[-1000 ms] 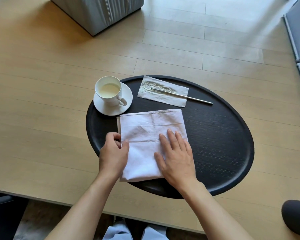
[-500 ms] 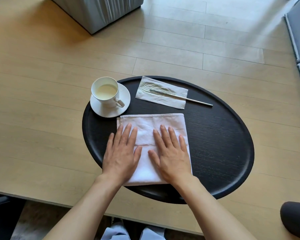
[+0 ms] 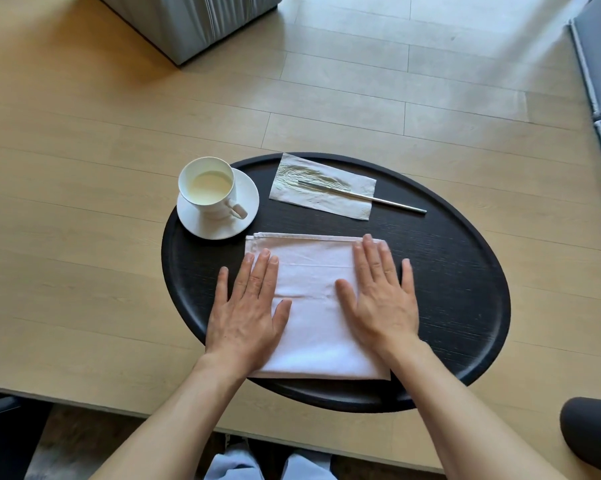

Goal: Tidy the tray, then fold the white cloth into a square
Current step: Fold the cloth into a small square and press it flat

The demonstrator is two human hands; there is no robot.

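Both hands flat on the folded white cloth [image 3: 314, 306], now spread wider apart than half a second ago.

The left hand [image 3: 248, 313] has slid to the cloth's left edge and the right hand [image 3: 382, 299] to its right edge — before, they lay side by side near the middle, and a second ago the left hand was curled at the left edge. Fingers of both hands are open and lie flat, palms down, pinching nothing; the outer fingers overhang onto the black oval tray [image 3: 465, 289]. The cloth lies roughly square on the near-left part of the tray, which sits at the near edge of the counter [image 3: 84, 237]. Cup [image 3: 207, 190] on saucer [image 3: 219, 221] sits at the tray's far-left rim, the paper napkin [image 3: 323, 190] with a metal stick [image 3: 378, 199] at its far edge — both unmoved. No writing is readable anywhere.
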